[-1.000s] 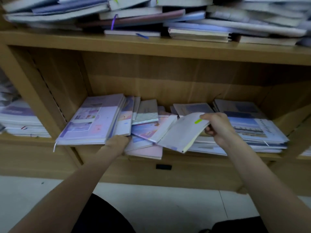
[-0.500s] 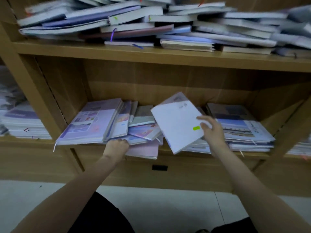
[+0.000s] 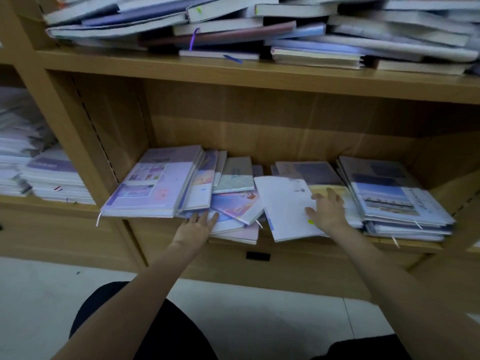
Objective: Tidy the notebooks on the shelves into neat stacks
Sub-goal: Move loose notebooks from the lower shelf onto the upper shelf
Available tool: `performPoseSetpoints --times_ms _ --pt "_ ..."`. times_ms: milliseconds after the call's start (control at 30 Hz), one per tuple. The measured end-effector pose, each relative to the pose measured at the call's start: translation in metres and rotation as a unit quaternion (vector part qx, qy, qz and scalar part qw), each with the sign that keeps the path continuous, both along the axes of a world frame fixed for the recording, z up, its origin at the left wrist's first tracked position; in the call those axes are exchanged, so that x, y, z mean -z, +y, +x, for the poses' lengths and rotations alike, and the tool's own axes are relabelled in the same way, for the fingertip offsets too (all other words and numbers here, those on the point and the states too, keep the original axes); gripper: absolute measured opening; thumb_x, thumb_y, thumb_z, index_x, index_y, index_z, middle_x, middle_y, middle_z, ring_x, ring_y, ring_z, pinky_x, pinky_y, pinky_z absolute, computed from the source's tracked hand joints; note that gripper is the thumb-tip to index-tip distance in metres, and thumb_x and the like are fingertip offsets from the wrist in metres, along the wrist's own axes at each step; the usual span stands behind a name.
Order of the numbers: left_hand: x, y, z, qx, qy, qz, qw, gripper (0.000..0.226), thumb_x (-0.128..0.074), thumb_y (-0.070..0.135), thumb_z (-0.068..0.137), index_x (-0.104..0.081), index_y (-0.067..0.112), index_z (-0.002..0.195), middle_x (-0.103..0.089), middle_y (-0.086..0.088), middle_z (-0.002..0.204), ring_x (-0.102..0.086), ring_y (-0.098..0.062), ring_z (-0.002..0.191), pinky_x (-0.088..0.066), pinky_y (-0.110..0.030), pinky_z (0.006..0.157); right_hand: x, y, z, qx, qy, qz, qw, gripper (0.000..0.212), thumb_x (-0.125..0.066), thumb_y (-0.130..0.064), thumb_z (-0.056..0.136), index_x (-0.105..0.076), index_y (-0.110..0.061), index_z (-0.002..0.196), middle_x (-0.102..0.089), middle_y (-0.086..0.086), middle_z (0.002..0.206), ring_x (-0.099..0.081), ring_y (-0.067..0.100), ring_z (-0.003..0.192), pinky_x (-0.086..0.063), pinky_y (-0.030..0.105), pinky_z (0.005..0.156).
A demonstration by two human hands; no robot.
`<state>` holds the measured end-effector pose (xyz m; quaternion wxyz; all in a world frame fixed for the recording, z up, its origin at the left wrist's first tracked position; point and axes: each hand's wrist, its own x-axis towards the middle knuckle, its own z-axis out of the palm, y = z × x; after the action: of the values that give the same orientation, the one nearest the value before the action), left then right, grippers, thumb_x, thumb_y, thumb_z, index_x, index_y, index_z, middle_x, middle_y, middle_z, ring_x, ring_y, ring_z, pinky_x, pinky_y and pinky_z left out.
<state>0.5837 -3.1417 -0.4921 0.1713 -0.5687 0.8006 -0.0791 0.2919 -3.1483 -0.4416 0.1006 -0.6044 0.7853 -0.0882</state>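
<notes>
A white notebook point(image 3: 285, 206) with a green tab lies flat on the mixed pile in the middle of the lower shelf point(image 3: 298, 245). My right hand point(image 3: 326, 210) rests on its right side with fingers spread. My left hand point(image 3: 197, 226) lies with straight fingers against the front edges of loose pastel notebooks point(image 3: 233, 211). A tall lilac stack point(image 3: 153, 185) stands at the shelf's left, a stack with a blue-sky cover point(image 3: 389, 196) at its right.
The upper shelf point(image 3: 259, 74) carries a sprawling heap of notebooks point(image 3: 246, 27). The left bay holds white stacks point(image 3: 44, 175). A wooden upright point(image 3: 67, 131) divides the bays. A drawer front with a dark handle slot point(image 3: 258, 256) sits below; white floor underneath.
My right hand lowered the white notebook from a raised tilt to flat on the pile and let go of it. My left hand's fingers straightened against the front notebooks.
</notes>
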Motion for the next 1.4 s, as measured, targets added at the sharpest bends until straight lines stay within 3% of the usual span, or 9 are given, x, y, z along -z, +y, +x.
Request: performPoseSetpoints --times_ms 167,400,733,900,1067,1167,1233,1300,1400 --pt "-0.006 -0.014 0.000 0.020 -0.025 0.014 0.999 0.061 -0.028 -0.003 0.095 -0.001 0.011 0.149 -0.018 -0.027 0.149 -0.035 -0.038 0.131 -0.037 -0.043 0.100 0.015 -0.005 0.078 -0.280 -0.005 0.035 0.959 0.056 -0.054 -0.043 0.092 -0.033 -0.032 0.143 -0.011 0.005 0.157 -0.008 0.030 0.144 -0.013 0.042 0.115" --pt "-0.004 -0.013 0.014 0.044 -0.041 0.025 0.998 0.067 -0.039 -0.005 0.089 -0.006 0.004 0.147 -0.030 -0.023 0.143 -0.042 -0.035 0.126 -0.044 -0.042 0.091 0.034 -0.018 0.113 -0.253 0.111 0.117 0.954 0.051 -0.031 -0.035 0.102 -0.012 -0.034 0.149 -0.001 0.003 0.159 0.007 0.041 0.142 -0.002 0.064 0.110" --pt "-0.039 0.021 0.014 0.076 -0.019 -0.015 0.997 0.057 -0.044 -0.004 0.084 -0.029 0.008 0.137 -0.050 -0.011 0.129 -0.057 -0.032 0.107 -0.045 -0.039 0.081 0.022 -0.046 0.072 -0.299 0.099 0.049 0.948 0.057 -0.043 -0.007 0.096 -0.026 -0.026 0.147 -0.022 0.003 0.156 -0.019 0.031 0.140 -0.026 0.044 0.112" --pt "-0.064 0.025 0.011 0.066 0.018 -0.049 0.996 0.049 -0.043 0.000 0.087 -0.040 0.018 0.132 -0.060 -0.006 0.118 -0.058 -0.030 0.105 -0.045 -0.036 0.079 0.012 -0.013 0.057 -0.396 -0.023 0.037 0.917 0.079 -0.069 -0.029 0.084 -0.023 -0.028 0.148 -0.016 0.000 0.157 -0.012 0.017 0.144 -0.012 0.029 0.115" --pt "-0.071 0.025 0.010 0.062 0.099 -0.106 0.987 0.036 -0.046 0.009 0.091 -0.050 0.022 0.124 -0.064 -0.008 0.104 -0.061 -0.032 0.096 -0.042 -0.034 0.070 0.003 0.004 0.095 -0.284 -0.108 -0.176 0.936 0.025 -0.058 -0.012 0.091 -0.068 -0.014 0.114 -0.068 0.010 0.112 -0.060 0.027 0.107 -0.044 0.033 0.087" --pt "-0.057 0.028 0.034 0.082 0.152 -0.201 0.964 0.038 -0.075 0.012 0.072 -0.065 0.012 0.109 -0.066 -0.012 0.112 -0.061 -0.038 0.107 -0.046 -0.052 0.089 -0.017 -0.007 0.102 -0.274 -0.066 -0.214 0.935 0.022 -0.053 -0.014 0.093 -0.068 -0.012 0.110 -0.069 0.014 0.102 -0.061 0.032 0.097 -0.045 0.036 0.076" --pt "-0.046 0.027 0.057 -0.001 0.128 -0.120 0.984 0.049 -0.064 0.016 0.084 -0.050 0.014 0.131 -0.037 -0.008 0.148 -0.032 -0.037 0.136 -0.027 -0.057 0.106 -0.035 -0.018 0.104 -0.270 -0.073 -0.248 0.927 0.024 -0.054 -0.013 0.093 -0.067 -0.010 0.112 -0.070 0.016 0.100 -0.062 0.033 0.095 -0.048 0.039 0.078" --pt "-0.035 0.019 0.073 -0.039 0.135 -0.003 0.990 0.052 -0.044 0.015 0.094 -0.029 0.023 0.143 -0.013 -0.002 0.157 -0.011 -0.030 0.144 -0.020 -0.052 0.113 -0.052 -0.021 0.108 -0.271 -0.067 -0.302 0.912 0.023 -0.057 -0.011 0.091 -0.068 -0.007 0.111 -0.071 0.017 0.097 -0.064 0.035 0.090 -0.049 0.041 0.077" --pt "-0.043 0.013 0.063 -0.071 0.321 0.004 0.944 0.058 -0.054 0.028 0.091 -0.032 0.022 0.144 -0.030 -0.004 0.151 -0.029 -0.029 0.136 -0.033 -0.047 0.106 -0.069 -0.014 0.104 -0.240 -0.097 -0.391 0.883 0.019 -0.060 -0.007 0.089 -0.070 -0.003 0.105 -0.072 0.016 0.090 -0.067 0.034 0.080 -0.047 0.033 0.070"
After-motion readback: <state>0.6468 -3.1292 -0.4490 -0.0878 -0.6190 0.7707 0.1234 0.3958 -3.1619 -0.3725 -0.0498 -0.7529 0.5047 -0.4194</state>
